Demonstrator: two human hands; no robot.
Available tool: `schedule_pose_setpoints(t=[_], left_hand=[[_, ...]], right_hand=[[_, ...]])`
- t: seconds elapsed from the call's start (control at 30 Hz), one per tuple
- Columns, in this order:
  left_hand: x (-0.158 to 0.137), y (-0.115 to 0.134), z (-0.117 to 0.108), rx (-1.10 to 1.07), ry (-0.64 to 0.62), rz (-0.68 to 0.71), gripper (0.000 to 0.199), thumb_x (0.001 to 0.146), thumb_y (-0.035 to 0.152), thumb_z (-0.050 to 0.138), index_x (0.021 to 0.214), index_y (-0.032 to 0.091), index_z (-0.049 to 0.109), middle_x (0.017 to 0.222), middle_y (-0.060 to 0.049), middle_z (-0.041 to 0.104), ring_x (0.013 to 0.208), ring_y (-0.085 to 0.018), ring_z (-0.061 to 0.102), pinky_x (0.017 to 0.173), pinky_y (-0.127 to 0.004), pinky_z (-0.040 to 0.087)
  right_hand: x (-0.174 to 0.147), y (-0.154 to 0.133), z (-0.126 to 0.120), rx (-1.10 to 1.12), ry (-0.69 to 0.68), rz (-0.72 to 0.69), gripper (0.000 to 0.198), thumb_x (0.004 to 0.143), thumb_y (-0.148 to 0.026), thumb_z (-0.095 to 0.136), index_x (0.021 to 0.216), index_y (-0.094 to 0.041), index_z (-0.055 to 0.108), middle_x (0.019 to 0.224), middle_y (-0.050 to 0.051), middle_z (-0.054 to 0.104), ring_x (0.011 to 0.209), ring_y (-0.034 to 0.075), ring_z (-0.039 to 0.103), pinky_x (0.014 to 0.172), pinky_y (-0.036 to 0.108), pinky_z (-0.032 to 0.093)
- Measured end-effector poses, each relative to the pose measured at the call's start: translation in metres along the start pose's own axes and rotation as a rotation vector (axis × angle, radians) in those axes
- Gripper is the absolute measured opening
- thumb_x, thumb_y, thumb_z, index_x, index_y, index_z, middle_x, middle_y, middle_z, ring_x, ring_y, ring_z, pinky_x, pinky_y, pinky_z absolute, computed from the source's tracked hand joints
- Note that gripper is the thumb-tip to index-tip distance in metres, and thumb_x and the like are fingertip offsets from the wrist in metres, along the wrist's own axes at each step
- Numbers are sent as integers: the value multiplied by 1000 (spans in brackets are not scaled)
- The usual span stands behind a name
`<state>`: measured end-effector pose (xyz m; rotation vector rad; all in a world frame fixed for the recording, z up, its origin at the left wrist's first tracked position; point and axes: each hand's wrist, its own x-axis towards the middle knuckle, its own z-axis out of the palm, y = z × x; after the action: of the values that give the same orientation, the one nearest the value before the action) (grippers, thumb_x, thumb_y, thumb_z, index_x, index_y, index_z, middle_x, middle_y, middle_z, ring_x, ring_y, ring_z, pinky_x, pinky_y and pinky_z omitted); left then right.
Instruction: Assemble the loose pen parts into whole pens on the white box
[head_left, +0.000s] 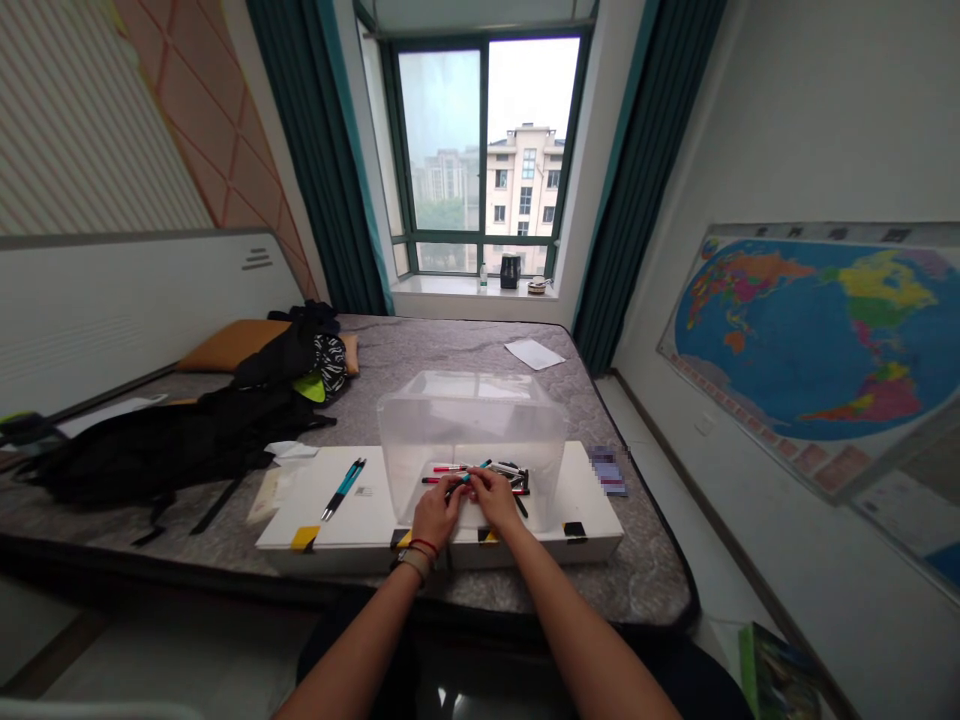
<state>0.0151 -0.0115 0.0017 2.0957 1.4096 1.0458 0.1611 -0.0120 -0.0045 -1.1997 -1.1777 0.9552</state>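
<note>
My left hand (437, 516) and my right hand (495, 499) meet at the mouth of a clear plastic box (471, 425). Fingers of both hands are closed on a teal and black pen (464, 480), held at a slant; the fingers hide part of it. Behind and around my fingertips lies a loose pile of pens (511, 470), some red, some black or white. Left of the plastic box, a pair of teal and black pens (343, 490) rests side by side on a flat white box (300, 515).
The white box sits on a grey mattress (652, 570). A black bag (187, 440) and an orange cushion (232, 345) lie to the left. A white sheet (534, 354) is farther back, with a blurred purple item (609, 472) at right. A world map (817, 340) hangs on the wall.
</note>
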Motion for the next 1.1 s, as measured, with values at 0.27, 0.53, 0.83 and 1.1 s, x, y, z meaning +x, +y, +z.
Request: schedule_pose_setpoints(t=[0.27, 0.53, 0.83, 1.1], left_hand=[[2, -10, 3, -94, 47, -19, 31, 86, 42, 52, 106, 25, 67, 103, -3, 71, 90, -17, 66, 84, -31, 50], [2, -4, -2, -59, 1, 31, 31, 88, 41, 49, 108, 25, 67, 101, -4, 71, 92, -17, 65, 84, -30, 49], [2, 2, -6, -25, -31, -4, 33, 88, 42, 47, 110, 26, 66, 95, -4, 72, 87, -18, 67, 77, -27, 49], [3, -1, -4, -8, -40, -31, 34, 89, 45, 46, 109, 27, 66, 97, -3, 72, 88, -18, 67, 77, -27, 49]], right_hand=[[-3, -5, 0, 70, -16, 22, 34, 72, -44, 63, 95, -21, 71, 85, 4, 69, 69, 18, 63, 58, 30, 54], [-3, -7, 0, 160, -17, 12, 31, 70, -46, 67, 85, -19, 67, 77, 2, 66, 64, 15, 60, 55, 25, 50], [-2, -7, 1, 201, -14, 28, 34, 73, -51, 63, 83, -19, 65, 78, 2, 65, 68, 16, 61, 57, 25, 52], [-1, -5, 0, 202, -25, 45, 32, 74, -48, 64, 89, -20, 69, 85, 4, 67, 75, 20, 63, 59, 30, 55]])
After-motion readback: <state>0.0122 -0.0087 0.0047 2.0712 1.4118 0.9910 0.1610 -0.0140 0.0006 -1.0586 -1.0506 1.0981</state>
